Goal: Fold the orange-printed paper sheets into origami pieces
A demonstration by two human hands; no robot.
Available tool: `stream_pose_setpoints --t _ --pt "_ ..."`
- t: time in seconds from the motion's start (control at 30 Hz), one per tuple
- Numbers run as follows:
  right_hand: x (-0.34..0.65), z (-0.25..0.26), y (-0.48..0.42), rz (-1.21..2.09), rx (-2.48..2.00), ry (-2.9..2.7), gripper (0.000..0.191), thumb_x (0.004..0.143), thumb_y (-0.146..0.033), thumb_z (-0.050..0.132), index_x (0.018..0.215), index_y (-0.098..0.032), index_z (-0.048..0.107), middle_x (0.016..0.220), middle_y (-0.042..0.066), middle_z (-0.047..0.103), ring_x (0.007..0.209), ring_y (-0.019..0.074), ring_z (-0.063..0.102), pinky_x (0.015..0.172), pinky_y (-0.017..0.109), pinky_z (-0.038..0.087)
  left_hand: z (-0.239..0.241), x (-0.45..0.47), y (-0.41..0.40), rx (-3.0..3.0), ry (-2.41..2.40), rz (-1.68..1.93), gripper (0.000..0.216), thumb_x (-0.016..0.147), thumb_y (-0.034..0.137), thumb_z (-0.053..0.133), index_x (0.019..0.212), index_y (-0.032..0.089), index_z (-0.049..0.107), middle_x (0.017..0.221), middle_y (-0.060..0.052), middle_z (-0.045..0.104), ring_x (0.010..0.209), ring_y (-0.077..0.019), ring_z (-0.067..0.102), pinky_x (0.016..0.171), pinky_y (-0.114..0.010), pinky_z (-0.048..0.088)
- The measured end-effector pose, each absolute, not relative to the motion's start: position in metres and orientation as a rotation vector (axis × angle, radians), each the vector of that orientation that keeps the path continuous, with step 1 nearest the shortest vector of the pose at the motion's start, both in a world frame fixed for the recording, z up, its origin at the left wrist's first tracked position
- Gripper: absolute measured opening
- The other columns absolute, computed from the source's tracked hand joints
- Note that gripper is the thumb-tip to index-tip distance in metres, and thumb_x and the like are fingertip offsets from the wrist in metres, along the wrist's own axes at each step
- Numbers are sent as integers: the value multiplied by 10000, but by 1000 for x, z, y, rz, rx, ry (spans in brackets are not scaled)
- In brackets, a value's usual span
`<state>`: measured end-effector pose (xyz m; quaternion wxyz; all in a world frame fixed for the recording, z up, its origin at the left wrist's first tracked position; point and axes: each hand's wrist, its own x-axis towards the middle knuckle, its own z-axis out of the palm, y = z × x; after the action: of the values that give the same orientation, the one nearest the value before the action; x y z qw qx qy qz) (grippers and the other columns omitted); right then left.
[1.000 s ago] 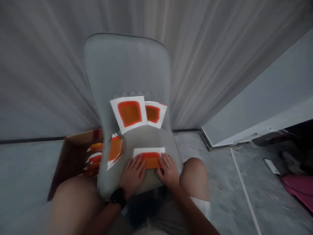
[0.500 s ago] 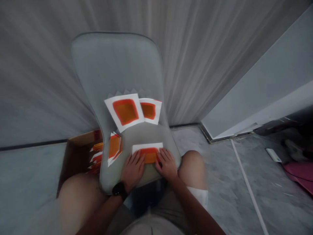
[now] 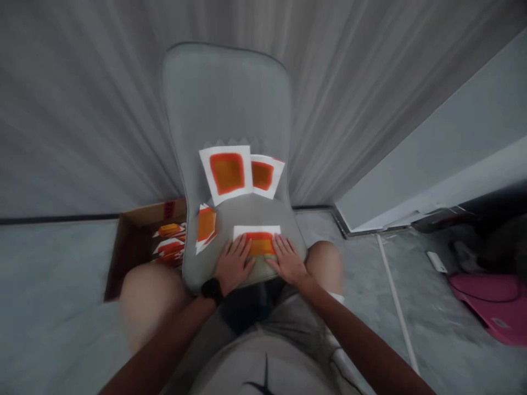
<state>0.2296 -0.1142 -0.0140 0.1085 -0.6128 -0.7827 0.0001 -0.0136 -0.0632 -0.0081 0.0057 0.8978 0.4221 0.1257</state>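
Observation:
A grey upholstered chair [image 3: 226, 99] stands in front of me, between my knees. On its seat lies a white sheet with an orange square [image 3: 258, 240]. My left hand [image 3: 233, 265], with a black watch at the wrist, lies flat on the sheet's left side. My right hand [image 3: 289, 261] lies flat on its right side, fingers stretched out. Two more orange-and-white sheets [image 3: 226, 172] lean against the chair's backrest. A small stack of such sheets [image 3: 206, 226] sits at the seat's left edge.
An open cardboard box [image 3: 140, 236] with several more orange sheets stands on the floor to the left of the chair. A grey curtain [image 3: 82, 109] hangs behind. To the right are a white rod [image 3: 395, 302], a pink object [image 3: 489, 304] and a wall base.
The view has swung and tilted down, showing more of my lap. Both hands stay flat on the sheet on the seat.

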Motion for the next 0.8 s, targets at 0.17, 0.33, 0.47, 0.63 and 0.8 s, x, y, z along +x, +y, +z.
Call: stream_pose_setpoints --t 0.17,0.33,0.47,0.63,0.8 --pt "178 7 -107 -72 -1842 -2246 777 1093 -574 356 1639 -22 348 1693 209 359 1618 335 271 1330 544 179 -9 -14 -66 2779 1298 396 642 1052 440 421 1595 101 468 1680 -163 404 1596 -310 334 1316 -521 232" --pt "137 -8 -94 128 -1866 -2189 689 1114 -514 339 1621 -53 404 1664 182 427 1597 301 333 1320 518 245 -11 -14 -66 2774 1285 369 684 980 326 464 1628 110 415 1709 -148 355 1618 -301 283 1321 -516 210" --pt "143 -22 -95 209 -1829 -2170 679 1117 -495 329 1623 -47 397 1679 182 400 1600 308 326 1316 521 264 -9 -13 -69 2776 1293 332 683 982 346 457 1621 105 426 1717 -153 338 1621 -300 274 1324 -511 203" --pt "146 -24 -96 206 -1789 -2149 716 1114 -517 311 1616 -13 395 1671 220 400 1601 332 319 1310 544 275 -9 -12 -70 2770 1307 317 705 978 360 466 1635 112 399 1722 -157 330 1624 -294 267 1329 -502 196" --pt "149 -24 -95 221 -1749 -2180 785 1105 -577 286 1621 9 371 1689 237 358 1616 335 279 1326 518 245 -9 -10 -70 2743 1329 305 715 986 350 437 1646 84 363 1727 -155 319 1632 -286 247 1338 -495 175"
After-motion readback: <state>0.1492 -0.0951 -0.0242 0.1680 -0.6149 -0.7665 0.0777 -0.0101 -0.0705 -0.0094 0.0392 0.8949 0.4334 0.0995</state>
